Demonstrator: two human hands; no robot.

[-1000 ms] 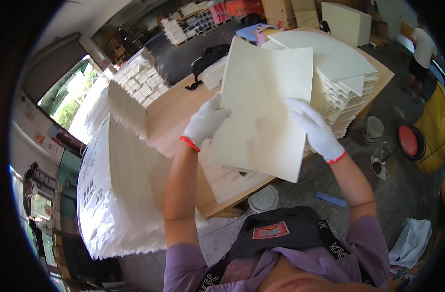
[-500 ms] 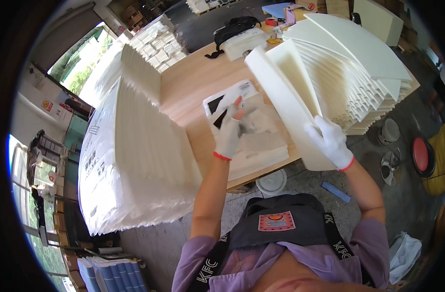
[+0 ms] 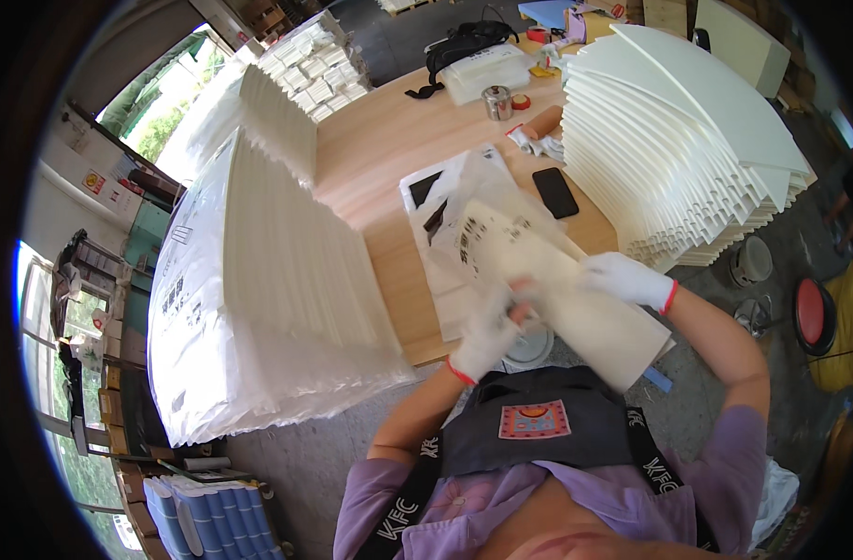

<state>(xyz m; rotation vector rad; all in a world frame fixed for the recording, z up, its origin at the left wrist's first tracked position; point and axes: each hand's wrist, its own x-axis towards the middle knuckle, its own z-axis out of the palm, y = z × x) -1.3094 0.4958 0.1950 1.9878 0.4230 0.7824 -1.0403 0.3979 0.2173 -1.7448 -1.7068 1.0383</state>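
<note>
A white foam sheet (image 3: pixel 606 338) slants across the front edge of the table, its far part inside a clear printed plastic bag (image 3: pixel 490 224). My right hand (image 3: pixel 627 280), in a white glove with a red cuff, grips the sheet's right edge. Against the sheet's left side, by the bag's near end, is my left hand (image 3: pixel 492 331); its bare fingertips poke out of the glove. Motion smears those fingers, so their hold is unclear. More flat plastic bags (image 3: pixel 428 271) lie under the bagged sheet.
A tall stack of bagged sheets (image 3: pixel 286 280) stands at left. Unbagged white sheets (image 3: pixel 669 159) are fanned at right. A phone (image 3: pixel 555 192), spare gloves (image 3: pixel 538 143), a metal cup (image 3: pixel 497 103) and a black bag (image 3: pixel 468 45) lie on the table. A lidded bucket (image 3: pixel 529 347) stands below its edge.
The foam sheet has come away from the right stack and swung down into the plastic bag. My left hand has moved toward my body. The phone and spare gloves have come into sight.
</note>
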